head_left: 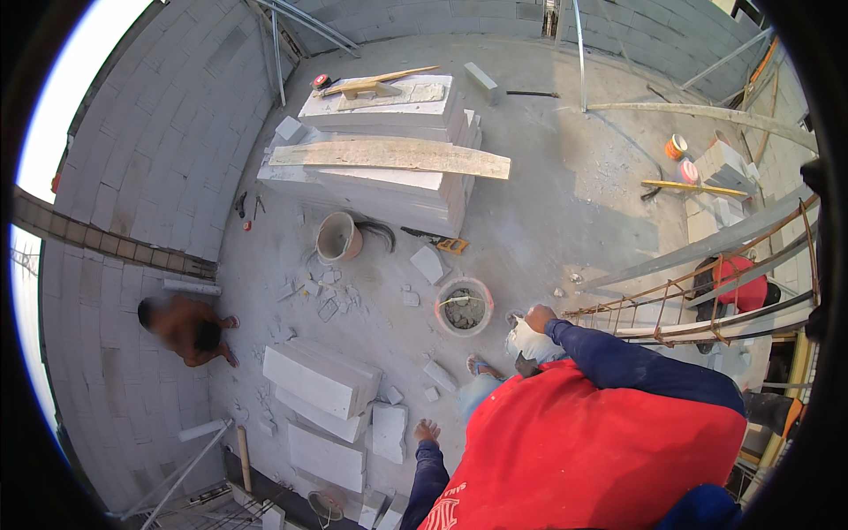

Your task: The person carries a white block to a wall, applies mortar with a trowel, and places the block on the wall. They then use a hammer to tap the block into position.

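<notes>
Pale block (389, 434), long axis fore-aft

Mortar (465, 313) inside the bucket (486, 297)

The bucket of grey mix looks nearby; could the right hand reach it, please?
Probably yes, perhaps with a stoop: the right hand appears near the bucket, and nothing large covers its opening.

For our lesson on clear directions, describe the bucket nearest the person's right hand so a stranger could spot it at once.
Start at the big stack of pale blocks in the upper middle. Go down past the yellow-handled saw to the round bucket left of the right hand. Unlike the other bucket nearer the stack, it holds lumpy grey mix.
</notes>
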Available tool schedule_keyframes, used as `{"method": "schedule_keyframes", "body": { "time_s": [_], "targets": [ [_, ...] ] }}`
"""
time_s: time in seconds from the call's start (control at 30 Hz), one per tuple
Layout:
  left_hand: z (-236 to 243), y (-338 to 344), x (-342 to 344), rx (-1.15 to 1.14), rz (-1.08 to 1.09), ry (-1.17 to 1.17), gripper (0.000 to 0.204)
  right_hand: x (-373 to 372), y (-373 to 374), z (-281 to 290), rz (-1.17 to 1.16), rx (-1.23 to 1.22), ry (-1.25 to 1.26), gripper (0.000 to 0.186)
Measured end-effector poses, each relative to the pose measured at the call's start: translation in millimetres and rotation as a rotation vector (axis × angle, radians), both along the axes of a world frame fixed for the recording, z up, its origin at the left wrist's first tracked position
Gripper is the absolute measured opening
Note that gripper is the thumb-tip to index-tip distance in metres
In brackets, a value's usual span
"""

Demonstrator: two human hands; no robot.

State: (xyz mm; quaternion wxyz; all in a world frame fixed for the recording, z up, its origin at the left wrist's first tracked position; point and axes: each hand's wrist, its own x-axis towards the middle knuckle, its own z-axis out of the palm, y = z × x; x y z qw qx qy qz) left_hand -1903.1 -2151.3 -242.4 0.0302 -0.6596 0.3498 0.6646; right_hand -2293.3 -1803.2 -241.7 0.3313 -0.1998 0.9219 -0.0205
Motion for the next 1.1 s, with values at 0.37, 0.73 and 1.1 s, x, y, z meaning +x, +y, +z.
{"method": "schedule_keyframes", "body": {
  "time_s": [0.37, 0.73, 1.1],
  "targets": [
    [-24, -18, -265, -0.148, -0.155, 0.072, 0.043, -152, 147, -77, -0.817, -0.015, -0.066, 0.042],
    [113, 134, -765, -1.125, -0.472, 0.408, 0.031, -453, 279, -4, -1.282, -0.517, -0.128, 0.024],
    [143, 99, -987, -1.266, 0.087, -0.062, 0.050, -672, 263, 25, -1.095, -0.386, -0.287, 0.029]
  ]
}}
